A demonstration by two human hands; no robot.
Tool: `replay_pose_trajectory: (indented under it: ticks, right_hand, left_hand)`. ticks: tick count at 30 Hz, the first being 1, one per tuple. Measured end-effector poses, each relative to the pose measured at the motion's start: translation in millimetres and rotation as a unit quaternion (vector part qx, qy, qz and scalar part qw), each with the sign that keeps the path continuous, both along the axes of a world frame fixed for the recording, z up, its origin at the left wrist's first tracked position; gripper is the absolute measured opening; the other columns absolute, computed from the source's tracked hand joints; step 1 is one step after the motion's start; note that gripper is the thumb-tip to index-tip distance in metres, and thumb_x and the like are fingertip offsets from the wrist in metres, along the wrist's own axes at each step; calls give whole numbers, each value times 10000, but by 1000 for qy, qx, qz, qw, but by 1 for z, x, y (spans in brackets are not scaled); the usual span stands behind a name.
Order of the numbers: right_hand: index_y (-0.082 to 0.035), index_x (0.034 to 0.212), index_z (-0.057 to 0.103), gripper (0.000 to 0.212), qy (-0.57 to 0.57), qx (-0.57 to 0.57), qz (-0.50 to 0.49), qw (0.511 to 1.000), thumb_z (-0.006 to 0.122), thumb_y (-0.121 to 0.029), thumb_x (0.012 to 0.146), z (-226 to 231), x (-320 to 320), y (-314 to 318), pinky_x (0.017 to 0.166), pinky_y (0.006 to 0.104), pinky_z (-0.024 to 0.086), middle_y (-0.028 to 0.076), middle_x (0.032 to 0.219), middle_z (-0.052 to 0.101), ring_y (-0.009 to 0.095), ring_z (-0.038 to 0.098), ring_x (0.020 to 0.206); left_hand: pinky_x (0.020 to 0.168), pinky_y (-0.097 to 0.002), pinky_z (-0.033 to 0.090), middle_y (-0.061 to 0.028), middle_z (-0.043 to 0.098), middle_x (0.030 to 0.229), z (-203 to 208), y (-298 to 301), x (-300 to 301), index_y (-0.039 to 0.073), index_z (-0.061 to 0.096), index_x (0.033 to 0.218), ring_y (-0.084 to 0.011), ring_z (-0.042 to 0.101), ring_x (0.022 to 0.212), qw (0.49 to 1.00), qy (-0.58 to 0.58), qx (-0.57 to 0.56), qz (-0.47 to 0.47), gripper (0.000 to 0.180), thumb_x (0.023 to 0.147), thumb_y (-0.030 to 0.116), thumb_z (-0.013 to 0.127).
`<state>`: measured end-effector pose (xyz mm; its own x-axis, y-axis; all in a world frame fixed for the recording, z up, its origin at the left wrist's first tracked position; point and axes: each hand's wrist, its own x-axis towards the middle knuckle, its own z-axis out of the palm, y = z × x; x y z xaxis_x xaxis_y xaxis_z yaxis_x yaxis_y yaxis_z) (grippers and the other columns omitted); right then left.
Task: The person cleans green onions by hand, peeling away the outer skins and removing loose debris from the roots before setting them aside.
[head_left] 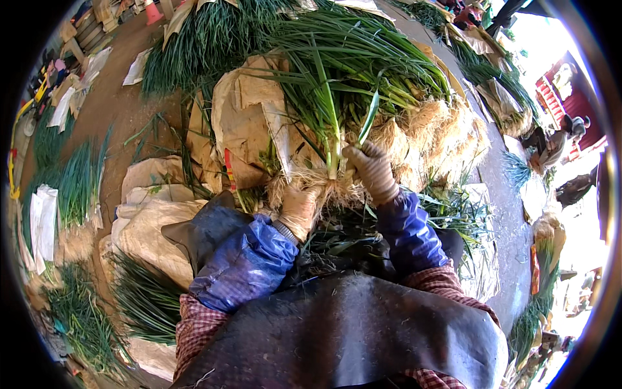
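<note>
My left hand [299,211], in a tan glove, is closed around the pale, stringy roots of a green onion bunch. A green onion stalk [332,133] stands up from these roots, its white base between my two hands. My right hand [373,171], also gloved, is closed just right of the stalk on a loose green onion leaf [370,117], which pokes up above the fingers. Beyond both hands lies a big heap of green onions [369,61], leaves pointing away to the left and shaggy roots [447,133] to the right.
Brown sacking [249,107] lies under the heap. Leaf scraps [343,243] cover the space below my hands, above my dark apron [350,324]. Folded sacks [155,214] and more green onions [146,298] lie to my left. At the right edge, another person [560,142] bends over.
</note>
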<state>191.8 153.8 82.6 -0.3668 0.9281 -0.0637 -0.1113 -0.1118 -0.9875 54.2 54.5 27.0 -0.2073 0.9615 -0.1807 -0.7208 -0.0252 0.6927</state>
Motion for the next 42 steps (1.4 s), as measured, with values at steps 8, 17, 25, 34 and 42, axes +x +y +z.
replay_pose_trajectory:
  ticks: [8, 17, 25, 34, 42]
  right_hand:
    - [-61, 879, 635, 92, 158, 263, -11, 952, 581, -130, 908, 34, 17, -50, 446, 270, 472, 22, 632, 610, 99, 552, 493]
    - [-78, 1133, 615, 415, 68, -168, 195, 964, 577, -414, 892, -47, 6, 22, 395, 201, 313, 7, 592, 541, 85, 443, 435]
    - [-38, 1071, 612, 474, 110, -289, 188, 932, 591, -468, 873, -69, -31, -1, 624, 318, 472, 93, 761, 597, 188, 557, 652]
    - [1, 931, 651, 175, 20, -40, -28, 999, 705, -133, 833, -68, -55, -17, 597, 236, 491, 58, 818, 674, 100, 596, 674]
    - [-61, 953, 632, 327, 128, -110, -16, 986, 622, -377, 869, -8, -32, 10, 551, 208, 398, 12, 769, 599, 89, 485, 587]
  left_hand:
    - [659, -295, 561, -101, 626, 873, -18, 12, -11, -27, 583, 904, -203, 639, 762, 994, 8, 20, 109, 90, 847, -51, 517]
    - [799, -279, 543, -136, 628, 971, -9, -4, -7, -49, 598, 983, -212, 627, 880, 986, -124, 18, -110, 158, 836, -46, 542]
    - [698, -298, 538, -103, 647, 896, -33, -1, -9, -3, 615, 1011, -199, 637, 800, 978, -188, -64, -67, 173, 868, 93, 634]
    - [728, -249, 505, -52, 623, 938, -21, -10, -1, 6, 558, 1039, -133, 591, 827, 993, 120, 5, -3, 290, 795, 5, 714]
    - [690, -243, 512, -60, 652, 911, -12, -16, -11, 4, 602, 1095, -141, 611, 778, 983, -83, 37, -158, 245, 860, 59, 641]
